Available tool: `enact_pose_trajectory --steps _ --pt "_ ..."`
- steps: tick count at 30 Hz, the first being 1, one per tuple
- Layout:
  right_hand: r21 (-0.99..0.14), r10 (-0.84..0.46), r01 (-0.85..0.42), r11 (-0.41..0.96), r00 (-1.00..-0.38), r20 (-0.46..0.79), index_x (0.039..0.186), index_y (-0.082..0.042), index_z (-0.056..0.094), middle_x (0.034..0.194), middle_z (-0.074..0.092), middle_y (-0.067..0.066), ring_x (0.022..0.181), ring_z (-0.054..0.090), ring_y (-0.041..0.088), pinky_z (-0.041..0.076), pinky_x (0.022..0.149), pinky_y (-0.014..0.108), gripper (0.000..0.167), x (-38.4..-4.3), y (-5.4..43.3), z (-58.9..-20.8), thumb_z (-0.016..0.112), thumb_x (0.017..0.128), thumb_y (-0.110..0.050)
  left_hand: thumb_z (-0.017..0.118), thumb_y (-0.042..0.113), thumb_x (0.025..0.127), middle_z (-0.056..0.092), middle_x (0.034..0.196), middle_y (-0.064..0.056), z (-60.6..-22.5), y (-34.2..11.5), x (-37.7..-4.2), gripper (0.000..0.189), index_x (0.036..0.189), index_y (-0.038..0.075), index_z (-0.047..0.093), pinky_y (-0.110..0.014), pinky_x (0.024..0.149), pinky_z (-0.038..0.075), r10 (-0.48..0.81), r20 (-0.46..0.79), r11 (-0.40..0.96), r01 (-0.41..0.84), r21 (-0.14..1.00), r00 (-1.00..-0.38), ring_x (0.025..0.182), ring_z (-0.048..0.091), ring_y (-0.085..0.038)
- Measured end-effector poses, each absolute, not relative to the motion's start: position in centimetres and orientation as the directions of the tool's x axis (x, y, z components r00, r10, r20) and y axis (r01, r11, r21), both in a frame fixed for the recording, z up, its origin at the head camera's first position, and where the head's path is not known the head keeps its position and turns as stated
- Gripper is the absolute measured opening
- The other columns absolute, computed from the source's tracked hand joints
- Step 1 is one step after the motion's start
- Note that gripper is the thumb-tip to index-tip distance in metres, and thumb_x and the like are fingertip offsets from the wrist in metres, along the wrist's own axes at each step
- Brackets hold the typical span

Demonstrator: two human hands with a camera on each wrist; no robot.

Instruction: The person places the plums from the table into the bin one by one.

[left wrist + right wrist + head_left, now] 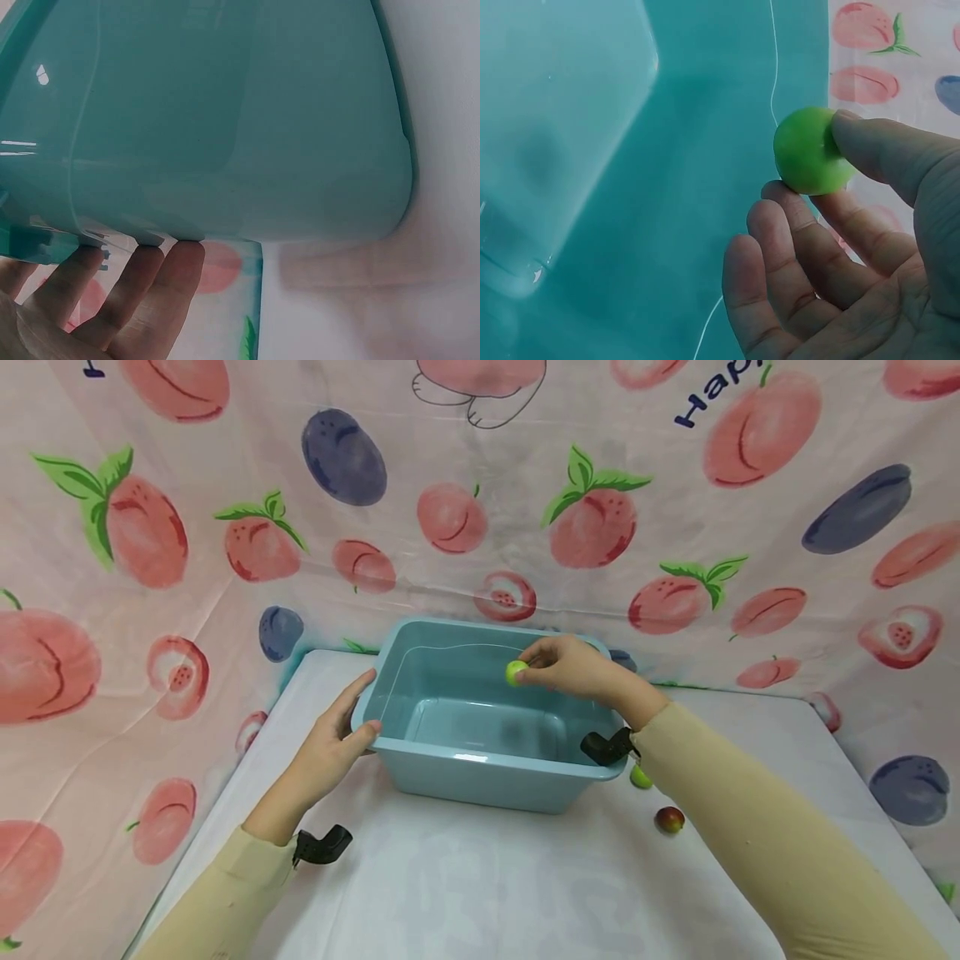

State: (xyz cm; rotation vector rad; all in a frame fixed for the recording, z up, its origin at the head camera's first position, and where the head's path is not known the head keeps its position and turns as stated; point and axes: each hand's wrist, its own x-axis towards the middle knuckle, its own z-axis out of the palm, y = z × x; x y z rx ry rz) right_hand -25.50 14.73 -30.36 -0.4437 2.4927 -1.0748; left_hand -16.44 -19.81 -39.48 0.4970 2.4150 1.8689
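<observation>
One green fruit, pinched in the grip of the right hand over the blue basin. Basin's left rim, held by the left hand. On counter, right of basin: second green fruit, dark-red fruit.

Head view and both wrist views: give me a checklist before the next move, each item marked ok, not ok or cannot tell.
1. Held green fruit secured: ok, pinched between the thumb and fingers of the right hand.
2. Blue tub upright on the white table: ok.
3. Left hand on the tub: ok, gripping its left end.
4. Second green fruit fully in sight: not ok, the right sleeve seems to cover part of it.
5. Red-brown fruit in sight: ok, on the table near the tub's front right corner.
6. Held fruit's height above the tub floor: cannot tell.
</observation>
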Motion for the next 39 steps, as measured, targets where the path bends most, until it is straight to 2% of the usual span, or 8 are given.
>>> enact_pose_trajectory --steps 10,15,21,28,33,36,39 --pt "-0.774 -0.431 -0.105 0.624 -0.873 -0.229 0.127 -0.017 0.058 0.119 0.06 0.005 0.107 0.058 0.026 0.046 0.094 0.045 0.045 -24.7 16.0 -29.3 0.068 0.09 -0.041 0.052 0.023 0.1 0.019 0.157 -0.003 -39.4 -19.8 -16.4 0.066 0.155 0.034 0.017 -0.044 0.088 0.051 0.286 0.15 0.215 0.216 0.953 -0.946 0.135 0.036 -0.03" --pt "-0.811 -0.409 -0.115 0.574 -0.898 -0.162 0.13 -0.015 0.057 0.119 0.06 0.007 0.107 0.058 0.023 0.048 0.092 0.043 0.053 -24.3 17.5 -28.7 0.07 0.087 -0.044 0.051 0.022 0.101 0.017 0.158 -0.001 -39.5 -19.8 -16.4 0.066 0.155 0.035 0.017 -0.044 0.088 0.051 0.288 0.151 0.202 0.214 0.956 -0.946 0.135 0.035 -0.032" --pt "-0.832 -0.301 -0.136 0.538 -0.953 -0.038 0.128 -0.019 0.06 0.115 0.063 0.006 0.103 0.06 0.023 0.05 0.09 0.045 0.054 -23.0 20.0 -28.3 0.072 0.084 -0.047 0.051 0.022 0.101 0.014 0.159 0.001 -39.5 -19.8 -16.4 0.065 0.155 0.036 0.017 -0.045 0.089 0.05 0.288 0.151 0.209 0.216 0.954 -0.946 0.137 0.032 -0.029" --pt "-0.797 -0.166 -0.154 0.584 -0.984 0.069 0.132 -0.022 0.057 0.117 0.062 0.003 0.103 0.059 0.019 0.051 0.084 0.03 0.053 -20.8 24.0 -29.1 0.065 0.088 -0.049 0.051 0.021 0.1 0.016 0.158 0.0 -39.5 -19.7 -16.5 0.065 0.154 0.036 0.018 -0.045 0.088 0.051 0.286 0.152 0.209 0.216 0.954 -0.946 0.136 0.034 -0.031" --pt "-0.782 -0.113 -0.1 0.616 -0.993 0.038 0.135 -0.023 0.053 0.117 0.061 0.007 0.097 0.057 0.024 0.049 0.081 0.034 0.054 -19.4 27.2 -31.3 0.061 0.091 -0.051 0.051 0.023 0.1 0.02 0.157 -0.003 -39.6 -19.7 -16.5 0.065 0.155 0.035 0.018 -0.042 0.087 0.052 0.291 0.155 0.196 0.217 0.956 -0.944 0.133 0.038 -0.035" --pt "-0.761 -0.104 -0.06 0.646 -0.995 -0.01 0.137 -0.023 0.051 0.117 0.061 0.008 0.099 0.056 0.025 0.048 0.085 0.042 0.058 -18.7 28.8 -33.0 0.059 0.09 -0.055 0.051 0.022 0.1 0.016 0.158 0.0 -39.7 -19.7 -16.6 0.065 0.155 0.035 0.018 -0.042 0.087 0.052 0.291 0.159 0.196 0.222 0.955 -0.943 0.135 0.035 -0.033" --pt "-0.738 -0.106 -0.033 0.674 -0.993 -0.053 0.138 -0.022 0.05 0.118 0.061 0.006 0.101 0.058 0.024 0.048 0.085 0.043 0.061 -18.1 30.1 -35.0 0.059 0.089 -0.057 0.051 0.021 0.1 0.013 0.159 0.001 -39.7 -19.8 -16.6 0.065 0.155 0.034 0.018 -0.042 0.088 0.051 0.291 0.163 0.192 0.225 0.955 -0.943 0.136 0.033 -0.031"
